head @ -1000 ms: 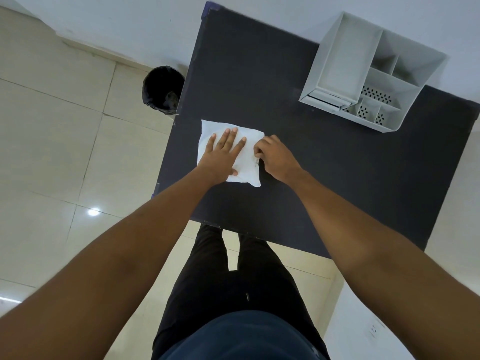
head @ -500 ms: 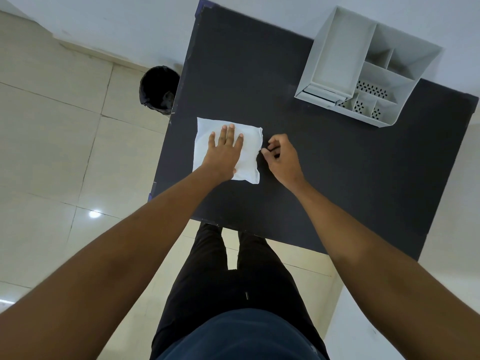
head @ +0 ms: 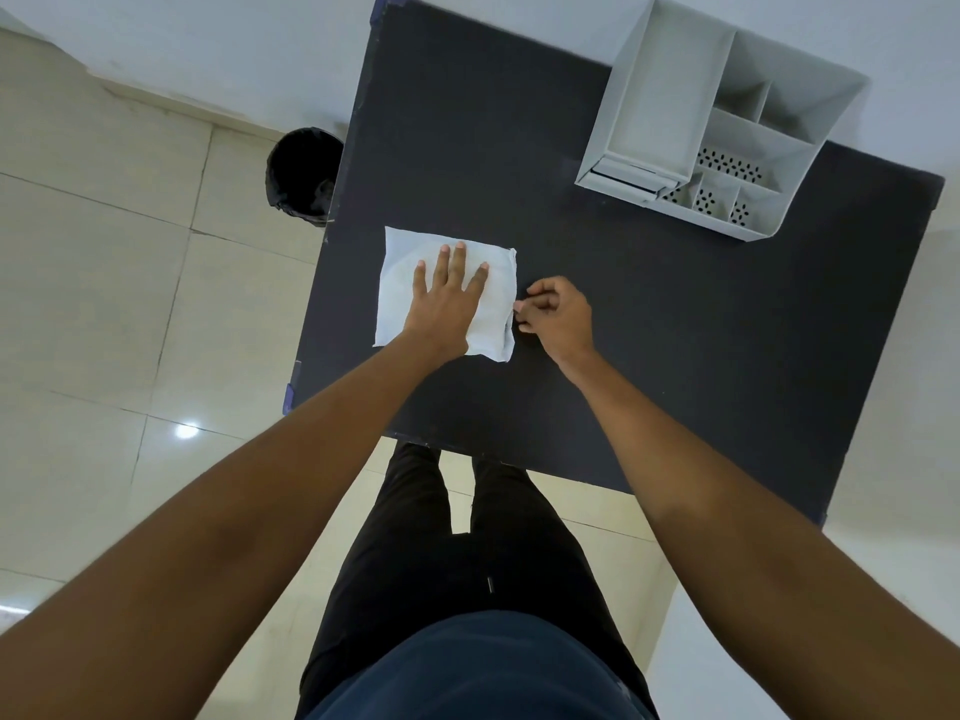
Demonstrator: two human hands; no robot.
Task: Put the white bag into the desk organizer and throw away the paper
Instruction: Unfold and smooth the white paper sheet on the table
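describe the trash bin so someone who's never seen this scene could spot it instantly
Start at the black table and follow its left edge toward the far wall. On the tiled floor, tucked against that edge, stands the bin. It is round, open-topped and black, the only dark thing on the pale floor there, unlike the grey desk organizer sitting up on the table.

A dark tabletop (head: pixel 649 356) stands against a pale wall (head: pixel 234 44). Left of the tabletop lies a glossy cream tiled floor (head: pixel 104 304), showing a light reflection (head: pixel 186 431).
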